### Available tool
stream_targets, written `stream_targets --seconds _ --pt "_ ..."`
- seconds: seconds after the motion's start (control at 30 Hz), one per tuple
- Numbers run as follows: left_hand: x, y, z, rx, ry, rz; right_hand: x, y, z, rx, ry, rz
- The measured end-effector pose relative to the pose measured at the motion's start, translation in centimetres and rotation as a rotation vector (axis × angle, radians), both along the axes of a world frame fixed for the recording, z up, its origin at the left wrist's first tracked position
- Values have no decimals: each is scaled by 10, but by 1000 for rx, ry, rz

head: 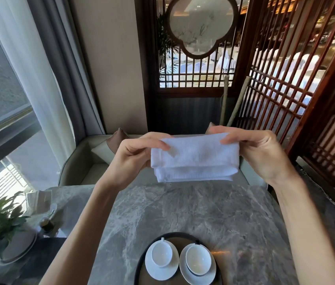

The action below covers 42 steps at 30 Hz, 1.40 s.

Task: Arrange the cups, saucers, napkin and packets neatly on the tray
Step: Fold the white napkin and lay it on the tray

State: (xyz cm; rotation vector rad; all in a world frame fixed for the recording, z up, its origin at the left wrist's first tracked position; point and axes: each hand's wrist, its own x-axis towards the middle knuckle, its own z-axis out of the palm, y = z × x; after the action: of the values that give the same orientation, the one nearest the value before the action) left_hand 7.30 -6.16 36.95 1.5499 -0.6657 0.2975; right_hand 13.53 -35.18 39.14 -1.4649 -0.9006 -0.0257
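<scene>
A folded white cloth napkin (195, 159) hangs in the air above the far side of the marble table, pinched at its two upper corners. My left hand (133, 157) grips its left end and my right hand (263, 153) grips its right end. Near the front edge sits a round dark tray (142, 262). On it stand two white saucers side by side, the left saucer (152, 270) and the right saucer (185, 272), each carrying an empty white cup: left cup (162, 254), right cup (198, 260). No packets are visible.
The grey marble table (203, 212) stretches between tray and napkin. A potted plant (0, 225) and a small glass holder (46, 210) stand at the left. A sofa with cushions (86, 161) lies beyond the table; wooden lattice screens (281, 83) rise behind and right.
</scene>
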Motion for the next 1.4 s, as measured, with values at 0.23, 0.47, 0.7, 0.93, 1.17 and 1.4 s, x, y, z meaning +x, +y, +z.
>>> stream_targets --seconds 0.23,0.47,0.7,0.93,1.17,1.4 --pt "-5 -10 15 88 -215 95 2 15 3 121 -86 -59" --pt "-9 -18 -2 -60 277 224 17 25 -12 162 5 -154" --pt "-15 -22 -26 -180 709 46 13 31 -30 -143 140 -224" --pt "-17 -15 -47 -199 768 31 8 22 -50 -171 793 180" --pt "-18 -10 -62 -227 722 -37 4 23 -70 -276 684 80" --pt "-17 -6 -67 -285 728 33 -5 35 -80 -254 614 25"
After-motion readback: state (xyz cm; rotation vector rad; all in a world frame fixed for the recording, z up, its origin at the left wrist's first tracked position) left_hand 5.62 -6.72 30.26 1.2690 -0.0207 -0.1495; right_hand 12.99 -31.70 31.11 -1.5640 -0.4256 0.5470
